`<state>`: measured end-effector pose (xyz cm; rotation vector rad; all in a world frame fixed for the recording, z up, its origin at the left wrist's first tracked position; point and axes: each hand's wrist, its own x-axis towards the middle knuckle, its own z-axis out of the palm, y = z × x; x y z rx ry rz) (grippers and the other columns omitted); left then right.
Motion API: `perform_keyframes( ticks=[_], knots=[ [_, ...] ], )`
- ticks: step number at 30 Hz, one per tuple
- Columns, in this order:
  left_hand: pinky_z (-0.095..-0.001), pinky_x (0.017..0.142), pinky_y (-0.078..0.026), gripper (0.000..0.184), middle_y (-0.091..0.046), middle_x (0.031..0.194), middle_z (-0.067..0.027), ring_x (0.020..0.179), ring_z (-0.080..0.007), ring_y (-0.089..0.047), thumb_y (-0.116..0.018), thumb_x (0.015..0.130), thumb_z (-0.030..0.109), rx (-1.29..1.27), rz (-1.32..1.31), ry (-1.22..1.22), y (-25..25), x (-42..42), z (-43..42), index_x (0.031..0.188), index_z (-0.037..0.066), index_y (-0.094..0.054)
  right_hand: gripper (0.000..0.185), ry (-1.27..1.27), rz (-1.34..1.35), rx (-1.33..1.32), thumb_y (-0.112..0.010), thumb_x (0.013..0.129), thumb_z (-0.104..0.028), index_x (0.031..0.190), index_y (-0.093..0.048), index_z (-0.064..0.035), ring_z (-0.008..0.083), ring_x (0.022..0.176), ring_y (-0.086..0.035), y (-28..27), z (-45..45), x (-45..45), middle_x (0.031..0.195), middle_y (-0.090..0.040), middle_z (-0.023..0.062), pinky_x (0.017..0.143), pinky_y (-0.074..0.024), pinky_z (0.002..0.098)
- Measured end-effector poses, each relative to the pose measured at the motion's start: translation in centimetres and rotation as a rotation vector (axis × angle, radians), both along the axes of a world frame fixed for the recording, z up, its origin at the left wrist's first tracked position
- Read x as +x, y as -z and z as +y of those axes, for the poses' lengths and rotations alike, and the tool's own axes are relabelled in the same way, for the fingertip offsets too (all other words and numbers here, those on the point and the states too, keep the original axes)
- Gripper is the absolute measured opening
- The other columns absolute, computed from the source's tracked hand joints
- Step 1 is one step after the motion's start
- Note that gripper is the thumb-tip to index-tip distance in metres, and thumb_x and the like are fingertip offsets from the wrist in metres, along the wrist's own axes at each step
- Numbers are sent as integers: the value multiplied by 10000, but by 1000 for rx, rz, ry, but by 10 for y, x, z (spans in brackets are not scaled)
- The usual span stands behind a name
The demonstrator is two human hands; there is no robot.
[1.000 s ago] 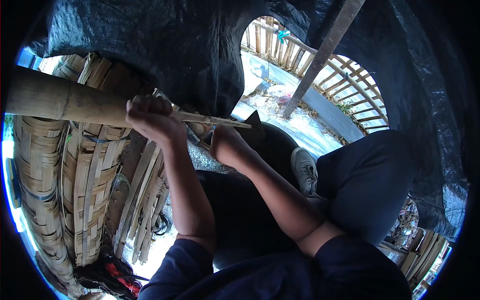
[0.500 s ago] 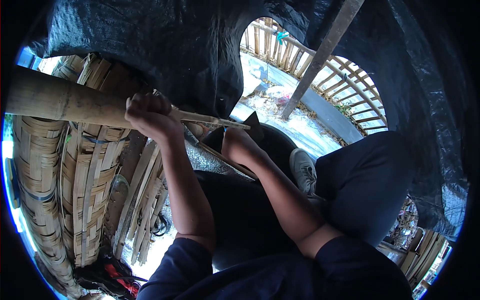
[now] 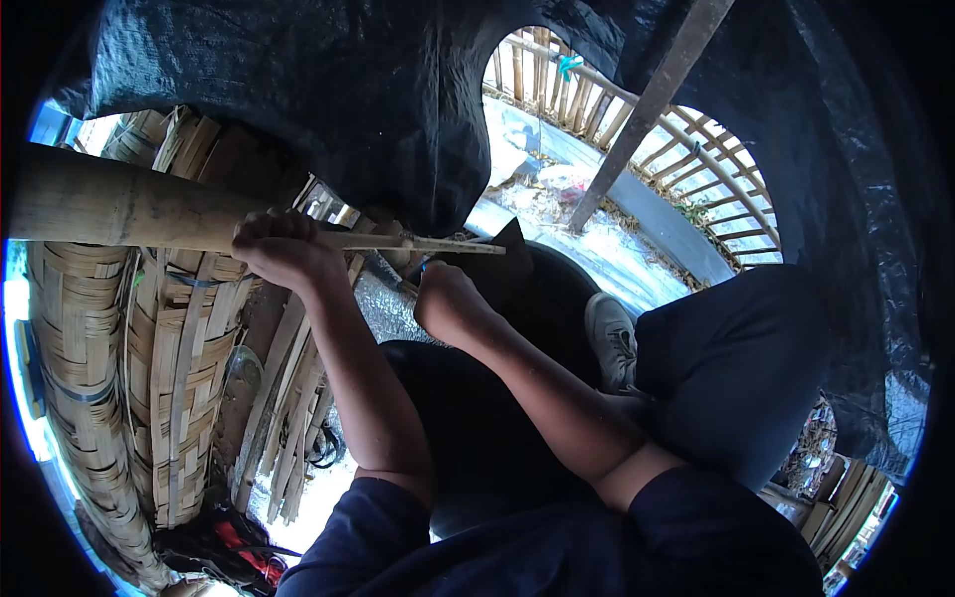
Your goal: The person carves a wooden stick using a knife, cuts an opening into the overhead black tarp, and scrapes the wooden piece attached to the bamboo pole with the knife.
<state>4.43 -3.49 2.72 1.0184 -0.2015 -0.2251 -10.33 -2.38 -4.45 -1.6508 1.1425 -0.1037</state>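
Observation:
A thick bamboo pole (image 3: 119,204) comes in from the left. My left hand (image 3: 288,254) is closed around its right end, fingers over the top. Beyond that hand a narrow split bamboo strip (image 3: 448,246) sticks out to the right; whether it is one piece with the pole is hidden by my fingers. Just below the strip, my right hand (image 3: 453,303) is a closed fist, knuckles toward the strip. A small blue bit shows at its upper edge, but what the fist holds I cannot make out. A dark pointed piece (image 3: 512,244) stands behind the strip's tip.
Woven bamboo panels (image 3: 80,358) and loose bamboo slats (image 3: 288,438) stand on the left. Black plastic sheeting (image 3: 328,90) hangs ahead, with a slanting post (image 3: 647,119) in its opening. A bamboo fence (image 3: 706,169) lies outside. My shoe (image 3: 611,338) and bent knee are at right.
My right fist has drawn back to the left beneath the strip, toward my left hand. My left hand has shifted slightly left and stays around the bamboo. The view has moved a little.

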Motion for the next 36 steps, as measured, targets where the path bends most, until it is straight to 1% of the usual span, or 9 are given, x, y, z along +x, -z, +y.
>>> perform_keyframes(
  ticks=[3, 7, 14, 23, 27, 31, 34, 35, 36],
  knots=[
    [-261, 401, -130, 335, -205, 476, 45, 415, -74, -149, -283, 882, 289, -41, -153, 206, -5, -14, 1, 570, 170, -252, 234, 61, 20, -19, -491, 785, 12, 988, -556, 109, 454, 976, -601, 19, 0, 8, 932, -614, 342, 836, -492, 491],
    [-260, 406, -130, 296, -205, 486, 43, 422, -70, -147, -309, 862, 281, 4, -2, 30, -4, -10, -2, 593, 167, -260, 189, 11, 0, -41, -488, 777, 14, 903, -583, 119, 457, 984, -596, 7, -10, -4, 937, -606, 354, 849, -493, 484],
    [-263, 405, -128, 317, -201, 474, 44, 415, -69, -158, -307, 869, 265, -27, -134, 213, -20, -41, -6, 568, 179, -253, 166, -68, 38, -96, -484, 760, 27, 818, -606, 124, 455, 918, -619, 9, -17, -16, 877, -604, 361, 787, -513, 466],
    [-262, 411, -133, 298, -222, 477, 50, 422, -75, -152, -309, 860, 252, 16, -104, 88, -18, -42, -3, 581, 165, -249, 193, -76, 50, -106, -493, 782, 19, 909, -581, 134, 447, 934, -615, 14, -14, -17, 911, -602, 360, 805, -501, 465],
    [-257, 404, -115, 298, -195, 473, 54, 423, -71, -122, -339, 843, 257, -77, -150, 280, -20, -44, -4, 570, 177, -251, 164, 161, -182, -343, -507, 777, 7, 820, -596, 138, 448, 921, -619, 45, -17, -9, 879, -608, 359, 794, -503, 463],
    [-254, 404, -113, 284, -185, 479, 50, 427, -67, -120, -377, 818, 248, -127, -79, 250, -14, -30, -5, 578, 167, -249, 106, -143, 57, -138, -512, 780, 18, 799, -579, 99, 450, 875, -611, 27, -14, -23, 821, -600, 326, 782, -492, 469],
    [-262, 409, -101, 282, -187, 478, 44, 431, -65, -103, -347, 823, 264, -168, -208, 425, -18, -51, -4, 581, 158, -247, 140, 179, -112, -590, -492, 823, -48, 836, -578, 61, 378, 832, -636, 116, -13, -6, 680, -589, 263, 778, -491, 458],
    [-262, 409, -101, 282, -187, 478, 44, 431, -65, -103, -347, 823, 264, -172, -213, 421, -20, -49, -5, 581, 158, -247, 207, -130, -2, -471, -442, 891, -106, 914, -552, 68, 339, 836, -648, 144, -30, -14, 687, -601, 252, 771, -498, 437],
    [-261, 403, -106, 286, -183, 474, 45, 423, -68, -117, -372, 812, 260, -162, -215, 398, -20, -46, -6, 572, 165, -248, 239, -89, 59, -149, -419, 915, -125, 916, -556, 71, 323, 853, -652, 82, -39, -30, 695, -610, 249, 781, -497, 427]
  ],
)
